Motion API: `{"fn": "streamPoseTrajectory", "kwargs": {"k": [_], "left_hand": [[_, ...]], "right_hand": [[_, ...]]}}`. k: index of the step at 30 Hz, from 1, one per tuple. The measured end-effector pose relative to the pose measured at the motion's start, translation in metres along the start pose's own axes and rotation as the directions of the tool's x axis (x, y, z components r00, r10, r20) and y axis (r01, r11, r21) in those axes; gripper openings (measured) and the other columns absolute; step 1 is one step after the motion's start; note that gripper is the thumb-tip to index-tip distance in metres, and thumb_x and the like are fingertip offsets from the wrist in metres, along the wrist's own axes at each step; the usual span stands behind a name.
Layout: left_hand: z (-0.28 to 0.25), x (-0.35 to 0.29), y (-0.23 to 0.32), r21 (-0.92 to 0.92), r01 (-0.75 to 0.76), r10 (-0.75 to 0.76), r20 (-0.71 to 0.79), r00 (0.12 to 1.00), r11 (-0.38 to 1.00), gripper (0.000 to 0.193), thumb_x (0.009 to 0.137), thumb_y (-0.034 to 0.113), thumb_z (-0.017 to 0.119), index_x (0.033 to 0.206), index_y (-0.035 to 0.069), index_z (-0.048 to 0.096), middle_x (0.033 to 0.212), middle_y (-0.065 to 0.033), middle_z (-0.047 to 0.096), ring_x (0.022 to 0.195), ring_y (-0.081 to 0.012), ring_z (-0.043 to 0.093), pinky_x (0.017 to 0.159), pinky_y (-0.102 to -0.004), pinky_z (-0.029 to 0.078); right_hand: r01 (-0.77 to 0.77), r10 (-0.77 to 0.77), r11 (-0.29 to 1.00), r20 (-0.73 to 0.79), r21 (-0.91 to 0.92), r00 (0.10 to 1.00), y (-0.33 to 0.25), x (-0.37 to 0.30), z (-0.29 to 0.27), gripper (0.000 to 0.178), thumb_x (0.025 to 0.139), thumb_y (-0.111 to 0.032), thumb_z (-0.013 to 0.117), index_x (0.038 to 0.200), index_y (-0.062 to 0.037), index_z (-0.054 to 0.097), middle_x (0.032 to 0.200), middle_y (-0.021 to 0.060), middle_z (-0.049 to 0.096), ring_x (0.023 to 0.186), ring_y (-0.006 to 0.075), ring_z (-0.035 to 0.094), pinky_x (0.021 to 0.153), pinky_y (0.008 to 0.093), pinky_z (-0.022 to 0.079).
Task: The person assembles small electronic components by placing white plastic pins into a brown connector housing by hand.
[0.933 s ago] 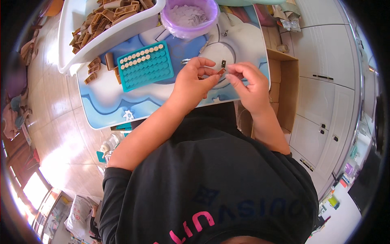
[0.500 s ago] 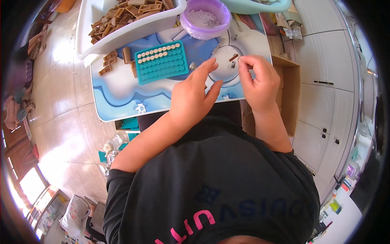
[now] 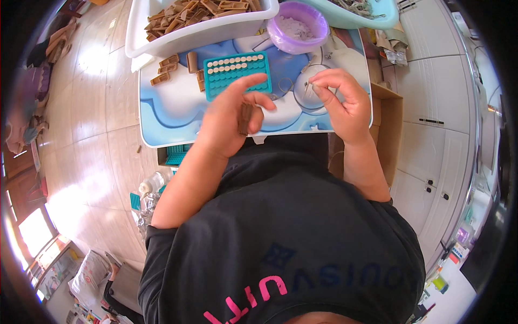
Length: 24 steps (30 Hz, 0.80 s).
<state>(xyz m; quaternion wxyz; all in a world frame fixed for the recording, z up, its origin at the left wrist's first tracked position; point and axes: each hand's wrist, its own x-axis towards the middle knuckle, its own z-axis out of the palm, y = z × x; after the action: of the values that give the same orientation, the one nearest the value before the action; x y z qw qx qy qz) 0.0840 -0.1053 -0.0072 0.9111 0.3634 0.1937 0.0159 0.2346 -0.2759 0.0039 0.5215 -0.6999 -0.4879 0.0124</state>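
Observation:
My left hand [image 3: 224,121] is over the table's front edge, palm turned inward. Its thumb and forefinger stretch out, while the lower fingers curl round a small brown block-like piece [image 3: 245,119] against the palm. To the right, my right hand [image 3: 348,108] is closed in a pinch above a round pale patch on the tabletop. A thin, shiny sliver [image 3: 307,88] shows by its fingertips; I cannot tell whether it is held. Beyond my left hand lies a teal tray [image 3: 221,81] of round pockets, with white round pieces [image 3: 232,62] in its far rows.
A white tub [image 3: 202,33] of brown pieces stands at the far left, beside a purple-lined bowl [image 3: 275,40] of pale material. A pale green basin [image 3: 345,20] is at the far right. Loose brown pieces [image 3: 167,67] lie left of the tray. A cardboard box [image 3: 389,121] stands right of the table.
My left hand has moved left and turned, bringing the brown piece in its palm into sight. My right hand keeps its pinch. The whole view has shifted, with the table appearing farther right and higher.

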Motion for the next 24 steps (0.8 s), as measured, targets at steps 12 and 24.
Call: {"fn": "streamPoseTrajectory", "kwargs": {"k": [12,24], "left_hand": [[-0.008,-0.001,-0.011,-0.359,-0.051,-0.025,-0.202,0.979,0.932,0.041,0.094,0.024,0.038,0.127,0.0,0.042,0.118,-0.0136,0.054,0.103,-0.0235,0.054,0.088,-0.0385,0.044],[-0.022,-0.002,-0.016,-0.085,-0.046,0.027,-0.205,0.978,0.995,0.032,0.094,0.019,0.05,0.119,0.0,0.049,0.109,-0.0104,0.06,0.095,-0.0173,0.059,0.08,-0.0304,0.047]], "right_hand": [[-0.46,0.225,0.618,0.417,0.637,0.881,-0.02,-0.02,0.068,0.004,0.088,0.001,0.056,0.092,0.001,0.056,0.108,0.0101,0.059,0.088,0.0101,0.057,0.078,0.0247,0.047],[-0.55,0.321,0.572,0.451,0.609,0.833,-0.018,-0.017,0.071,0.005,0.086,-0.001,0.06,0.091,0.0,0.059,0.091,0.0045,0.06,0.082,0.0101,0.057,0.072,0.0232,0.047]]}}
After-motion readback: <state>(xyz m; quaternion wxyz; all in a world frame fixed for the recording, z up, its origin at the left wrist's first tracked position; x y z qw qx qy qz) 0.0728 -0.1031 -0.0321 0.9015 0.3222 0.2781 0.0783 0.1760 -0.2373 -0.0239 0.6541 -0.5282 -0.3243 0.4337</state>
